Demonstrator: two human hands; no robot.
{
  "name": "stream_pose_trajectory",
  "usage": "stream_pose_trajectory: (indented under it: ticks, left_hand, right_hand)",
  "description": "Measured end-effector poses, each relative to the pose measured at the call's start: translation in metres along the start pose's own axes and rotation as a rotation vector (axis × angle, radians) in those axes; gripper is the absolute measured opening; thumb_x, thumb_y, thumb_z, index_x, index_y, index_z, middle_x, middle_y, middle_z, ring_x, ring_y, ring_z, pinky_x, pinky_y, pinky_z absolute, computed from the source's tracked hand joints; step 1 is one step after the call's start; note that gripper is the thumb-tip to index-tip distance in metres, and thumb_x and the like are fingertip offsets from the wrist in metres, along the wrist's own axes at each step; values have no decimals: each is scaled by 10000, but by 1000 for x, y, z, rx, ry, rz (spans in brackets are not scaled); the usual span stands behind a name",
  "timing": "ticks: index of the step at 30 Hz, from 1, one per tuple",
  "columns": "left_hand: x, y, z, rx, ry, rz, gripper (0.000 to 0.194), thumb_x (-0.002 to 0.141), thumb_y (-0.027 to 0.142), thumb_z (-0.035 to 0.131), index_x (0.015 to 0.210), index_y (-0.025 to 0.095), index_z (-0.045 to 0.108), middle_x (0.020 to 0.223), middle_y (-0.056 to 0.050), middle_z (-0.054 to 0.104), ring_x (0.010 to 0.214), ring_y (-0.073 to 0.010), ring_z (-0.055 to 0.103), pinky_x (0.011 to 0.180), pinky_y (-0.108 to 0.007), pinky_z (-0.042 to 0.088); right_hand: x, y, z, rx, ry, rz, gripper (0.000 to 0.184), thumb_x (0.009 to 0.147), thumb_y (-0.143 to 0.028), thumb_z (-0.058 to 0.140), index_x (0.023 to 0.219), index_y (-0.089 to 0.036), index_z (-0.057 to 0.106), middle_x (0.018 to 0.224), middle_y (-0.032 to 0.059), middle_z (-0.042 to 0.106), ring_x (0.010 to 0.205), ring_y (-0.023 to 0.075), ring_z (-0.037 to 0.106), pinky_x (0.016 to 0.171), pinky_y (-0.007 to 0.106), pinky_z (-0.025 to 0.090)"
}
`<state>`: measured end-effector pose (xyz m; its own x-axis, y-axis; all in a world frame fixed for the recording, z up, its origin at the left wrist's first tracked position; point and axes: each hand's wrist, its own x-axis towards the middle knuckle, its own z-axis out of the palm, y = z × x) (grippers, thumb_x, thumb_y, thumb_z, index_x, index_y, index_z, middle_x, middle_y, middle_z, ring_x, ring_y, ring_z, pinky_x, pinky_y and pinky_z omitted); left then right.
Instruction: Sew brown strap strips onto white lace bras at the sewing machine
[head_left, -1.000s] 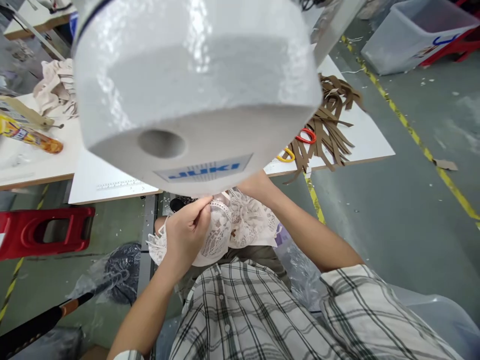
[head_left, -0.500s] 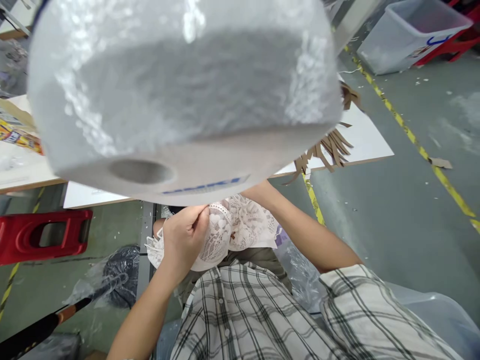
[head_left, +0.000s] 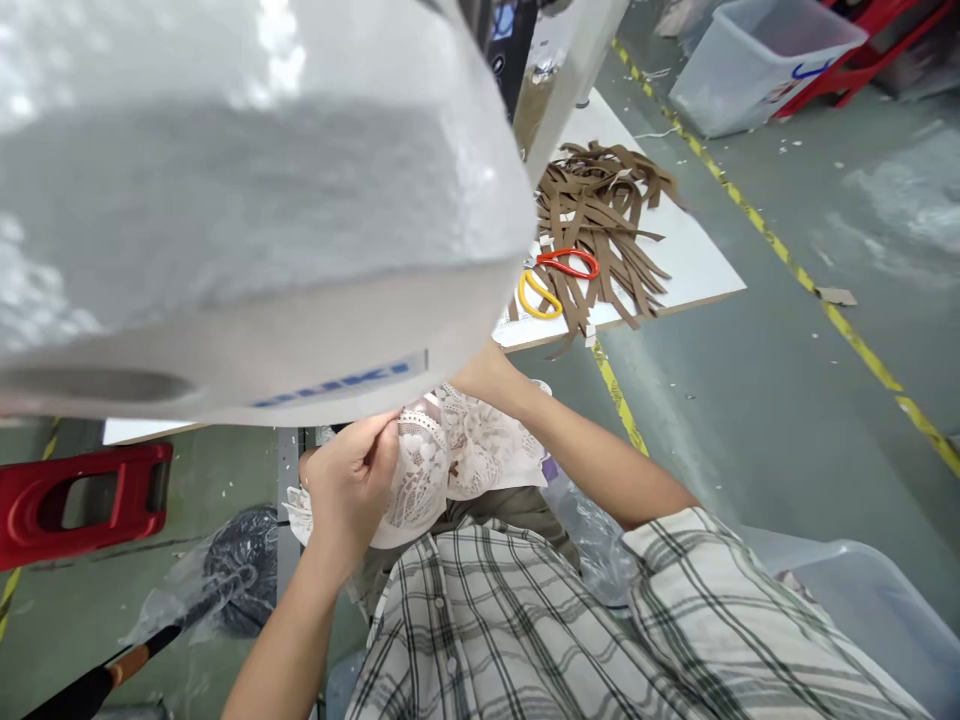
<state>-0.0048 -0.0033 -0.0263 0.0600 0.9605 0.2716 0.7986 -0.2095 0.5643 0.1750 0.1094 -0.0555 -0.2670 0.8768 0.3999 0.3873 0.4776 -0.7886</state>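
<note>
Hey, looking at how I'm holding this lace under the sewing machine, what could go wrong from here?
1. The white sewing machine head blocks the view of the needle area, and the right hand reaches under it, so fingers might stray close to the needle.
2. The left hand pinches the white lace fabric right at the machine's edge; the bunched lace could snag or feed unevenly.

Viewpoint: the scene is being viewed from the wearer's head, steeply downward.
Nearness: the sewing machine head (head_left: 240, 200), above the hands, is being crowded very closely.
Views: only one.
</note>
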Motion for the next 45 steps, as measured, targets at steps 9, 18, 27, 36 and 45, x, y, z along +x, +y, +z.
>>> stream_pose_trajectory:
  ticks: [9,18,27,36,45]
  left_hand:
    - [-3,0,1,18,64,9,228,937,235,588,1041,249,791,999,-12,802,872,-175,759,725,-228,570]
    - [-5,-2,1,10,117,3,220,929,220,590,1010,226,794,948,-24,802,795,-154,742,698,-224,561]
    - [-4,-4,0,11,161,-45,216,922,228,586,971,219,795,958,-32,796,824,-161,735,685,-226,533]
    - [-6,-10,-3,36,161,-68,205,924,228,586,964,198,784,943,-40,787,791,-153,716,694,-231,509]
    - [-2,-12,-5,20,105,-102,226,941,261,557,916,194,771,811,-25,753,645,-126,636,612,-230,446]
  right_hand:
    - [-2,4,4,129,34,-31,35,787,-189,540,779,-200,508,869,18,557,782,159,520,691,293,411]
    - [-2,8,10,149,33,-37,56,831,-229,559,838,-181,587,932,50,608,786,168,544,724,320,447]
    - [-3,4,11,171,35,11,79,822,-225,584,853,-169,630,993,57,641,823,174,582,726,321,449]
    - [-4,1,12,160,26,38,124,854,-265,604,864,-157,663,963,44,613,723,135,529,686,301,445]
    - [-8,-4,17,199,72,111,118,861,-297,623,815,-192,651,981,53,610,857,191,590,774,348,493]
